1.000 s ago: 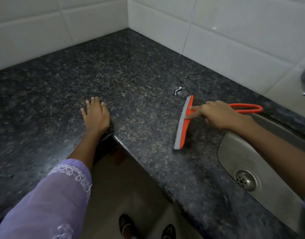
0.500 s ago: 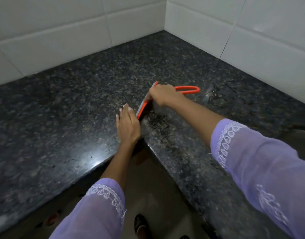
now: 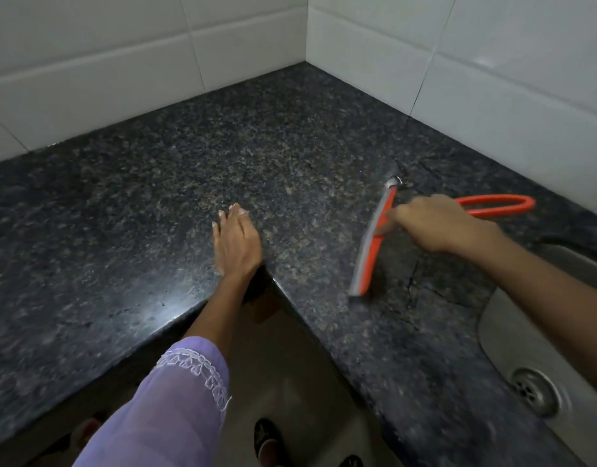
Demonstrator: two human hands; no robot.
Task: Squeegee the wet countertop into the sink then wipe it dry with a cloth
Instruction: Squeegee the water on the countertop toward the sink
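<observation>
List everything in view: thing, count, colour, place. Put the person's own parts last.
countertop: one, dark speckled stone, L-shaped, runs along both walls.
wall tiles: many, white, behind the countertop on both sides of the corner.
squeegee: one, orange with a grey blade and a loop handle, blade on the countertop left of the sink.
sink: one, steel, set in the countertop at the right edge.
drain: one, metal, in the sink floor.
floor: one, brownish, below the counter's inner corner.
shoes: two, dark, on the floor.
left hand: flat on the countertop, lilac sleeve.
right hand: gripping the squeegee.
</observation>
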